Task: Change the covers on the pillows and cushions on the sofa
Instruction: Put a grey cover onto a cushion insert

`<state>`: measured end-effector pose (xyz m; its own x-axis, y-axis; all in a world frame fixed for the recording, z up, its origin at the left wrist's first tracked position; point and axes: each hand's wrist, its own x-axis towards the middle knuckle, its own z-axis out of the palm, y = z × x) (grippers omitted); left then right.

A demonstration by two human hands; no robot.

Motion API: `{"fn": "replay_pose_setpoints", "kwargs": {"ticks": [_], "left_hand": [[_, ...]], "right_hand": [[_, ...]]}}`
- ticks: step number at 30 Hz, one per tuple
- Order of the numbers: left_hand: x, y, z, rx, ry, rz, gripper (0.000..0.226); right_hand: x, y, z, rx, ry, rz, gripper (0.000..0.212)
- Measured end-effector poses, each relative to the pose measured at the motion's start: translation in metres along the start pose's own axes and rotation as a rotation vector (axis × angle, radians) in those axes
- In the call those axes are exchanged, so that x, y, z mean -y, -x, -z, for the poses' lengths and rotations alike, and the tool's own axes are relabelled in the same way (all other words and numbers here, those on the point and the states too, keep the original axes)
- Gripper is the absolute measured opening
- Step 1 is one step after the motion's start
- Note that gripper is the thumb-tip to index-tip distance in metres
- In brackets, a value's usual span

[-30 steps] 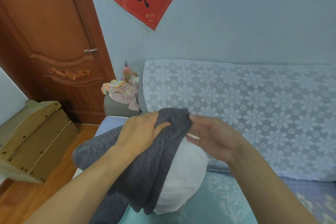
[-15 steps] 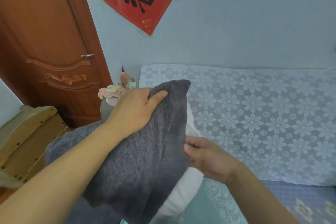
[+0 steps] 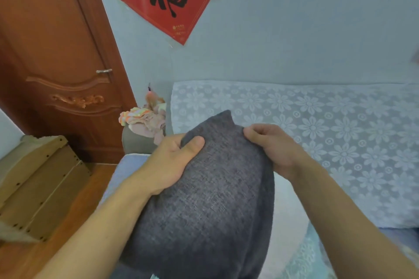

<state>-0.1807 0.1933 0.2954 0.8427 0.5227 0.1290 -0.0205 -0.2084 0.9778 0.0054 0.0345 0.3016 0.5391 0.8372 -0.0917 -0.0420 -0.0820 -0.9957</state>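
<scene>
I see my left hand [image 3: 172, 161] and right hand [image 3: 272, 147] both gripping the grey cover [image 3: 210, 199] above the sofa [image 3: 317, 133], with its lace-draped backrest against the blue wall [image 3: 294, 29].

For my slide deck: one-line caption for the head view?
Both hands, left hand and right hand, grip a dark grey cushion cover over a white cushion.

Grey cover [image 3: 210, 206] nearly over white cushion [image 3: 285, 222].
Knitted cover bulges upright above sofa [image 3: 317, 133]; white insert shows at right.
</scene>
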Motion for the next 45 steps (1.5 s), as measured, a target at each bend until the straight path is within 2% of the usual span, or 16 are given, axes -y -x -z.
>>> {"fn": "replay_pose_setpoints", "kwargs": {"ticks": [3,7,8,10,14,15,17,19,21,27,33,35,37,41,43,45], "left_hand": [[0.015,0.003,-0.009,0.115,0.037,0.058,0.027],[0.021,0.001,-0.014,0.130,0.085,0.113,0.029],[0.023,-0.001,-0.014,0.093,0.035,0.112,0.029],[0.031,-0.005,-0.011,0.016,-0.210,0.077,0.025],[0.071,0.022,0.017,-0.300,-0.724,0.010,0.029],[0.086,0.037,0.027,-0.411,-0.696,0.045,0.034],[0.106,0.067,0.031,-0.577,-0.380,0.223,0.033],[0.117,0.084,0.006,-0.604,0.156,0.484,0.027],[0.128,0.088,-0.027,-0.625,0.397,0.640,0.027],[0.156,0.099,-0.075,-0.613,0.192,0.521,0.032],[0.126,0.090,-0.053,-0.769,0.357,0.233,0.030],[0.122,0.071,-0.037,-0.679,0.366,0.145,0.034],[0.124,0.057,-0.042,-0.508,0.321,0.168,0.059],[0.155,0.062,-0.087,-0.381,0.316,0.438,0.106],[0.174,0.076,-0.104,-0.256,0.419,0.549,0.115],[0.187,0.090,-0.115,-0.104,0.360,0.568,0.112]], "right_hand": [[-0.042,-0.016,-0.010,-0.251,0.291,0.125,0.027],[-0.079,-0.015,-0.023,0.053,0.277,-0.010,0.030],[-0.084,-0.014,-0.026,0.058,0.290,0.001,0.031],[-0.093,-0.010,-0.024,-0.093,0.313,0.071,0.037],[-0.110,0.004,0.011,-0.474,0.057,-0.041,0.035],[-0.113,0.008,0.023,-0.508,0.025,-0.086,0.032],[-0.115,0.013,0.040,-0.550,-0.018,-0.177,0.036],[-0.114,0.012,0.047,-0.587,-0.018,-0.218,0.041],[-0.110,0.008,0.045,-0.615,-0.028,-0.213,0.046],[-0.103,0.003,0.043,-0.750,-0.186,-0.286,0.056],[-0.081,-0.010,0.045,-0.757,-0.178,-0.217,0.042],[-0.082,-0.012,0.043,-0.755,-0.202,-0.238,0.047],[-0.089,-0.012,0.040,-0.776,-0.230,-0.280,0.050],[-0.112,0.002,0.037,-0.848,-0.343,-0.316,0.046],[-0.117,0.008,0.041,-0.908,-0.404,-0.336,0.045],[-0.115,0.011,0.049,-0.936,-0.419,-0.339,0.039]]}}
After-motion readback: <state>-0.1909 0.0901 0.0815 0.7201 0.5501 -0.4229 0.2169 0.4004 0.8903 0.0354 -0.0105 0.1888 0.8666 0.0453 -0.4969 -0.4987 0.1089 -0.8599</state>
